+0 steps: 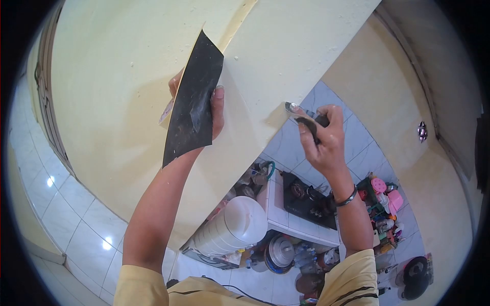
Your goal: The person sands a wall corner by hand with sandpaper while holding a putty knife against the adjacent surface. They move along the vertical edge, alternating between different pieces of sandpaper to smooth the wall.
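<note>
My left hand point(218, 112) grips a black flexible sheet point(193, 97) with a pale edge; the thumb lies on its dark face, and the fingers are mostly hidden behind. A pale smear marks the middle of the sheet. In my right hand point(329, 145), closed around its dark handle, is a small putty knife point(296, 108) with whitish paste at its tip. The blade tip is right at the edge of the cream wall point(255, 102), where it casts a shadow. Small raised specks dot the wall surface.
Below stand a large white ribbed container point(240, 224), a tiled counter with a black stove point(303, 199), and pots point(280, 251). Colourful kitchen items point(385, 204) hang or stand at the right. White tiled floor point(66, 209) runs along the left, beside a brown door point(46, 92).
</note>
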`<state>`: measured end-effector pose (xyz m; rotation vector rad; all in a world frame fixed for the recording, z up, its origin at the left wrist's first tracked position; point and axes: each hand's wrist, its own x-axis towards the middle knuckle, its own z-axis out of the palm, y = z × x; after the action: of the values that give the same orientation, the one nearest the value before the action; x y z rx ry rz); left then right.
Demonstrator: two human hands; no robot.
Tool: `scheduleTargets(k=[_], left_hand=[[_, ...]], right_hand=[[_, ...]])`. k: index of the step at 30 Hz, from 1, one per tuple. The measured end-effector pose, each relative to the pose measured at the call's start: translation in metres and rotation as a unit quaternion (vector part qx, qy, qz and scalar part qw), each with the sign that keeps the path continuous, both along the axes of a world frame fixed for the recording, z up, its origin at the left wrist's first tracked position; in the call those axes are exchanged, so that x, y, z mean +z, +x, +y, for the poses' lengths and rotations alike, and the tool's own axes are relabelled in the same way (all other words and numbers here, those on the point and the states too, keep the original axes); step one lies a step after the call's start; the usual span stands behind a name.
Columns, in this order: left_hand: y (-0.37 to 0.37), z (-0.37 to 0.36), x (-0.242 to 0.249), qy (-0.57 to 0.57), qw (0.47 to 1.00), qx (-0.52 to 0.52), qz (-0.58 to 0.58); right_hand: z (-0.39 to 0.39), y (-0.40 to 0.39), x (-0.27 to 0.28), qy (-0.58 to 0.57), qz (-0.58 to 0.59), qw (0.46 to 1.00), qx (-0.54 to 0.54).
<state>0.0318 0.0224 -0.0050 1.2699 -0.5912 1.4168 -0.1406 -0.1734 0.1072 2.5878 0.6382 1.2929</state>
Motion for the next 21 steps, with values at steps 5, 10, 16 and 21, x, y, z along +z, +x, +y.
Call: scheduleTargets(k=[5, 10, 16, 21], left_hand=[[0.003, -0.005, 0.002, -0.030, 0.999, -0.018, -0.015], [0.006, 0.002, -0.003, 0.014, 1.000, -0.005, 0.001], [-0.005, -0.004, 0.003, -0.042, 0.998, -0.042, -0.005], [-0.003, 0.002, 0.004, -0.018, 1.000, -0.002, -0.023]], right_hand=[[0.004, 0.000, -0.031, -0.083, 0.052, 0.995, 0.017], [0.001, 0.004, -0.008, -0.038, -0.018, 0.999, 0.004], [0.003, 0.001, -0.026, -0.098, 0.021, 0.995, 0.002], [0.004, 0.003, -0.029, -0.083, 0.020, 0.996, -0.014]])
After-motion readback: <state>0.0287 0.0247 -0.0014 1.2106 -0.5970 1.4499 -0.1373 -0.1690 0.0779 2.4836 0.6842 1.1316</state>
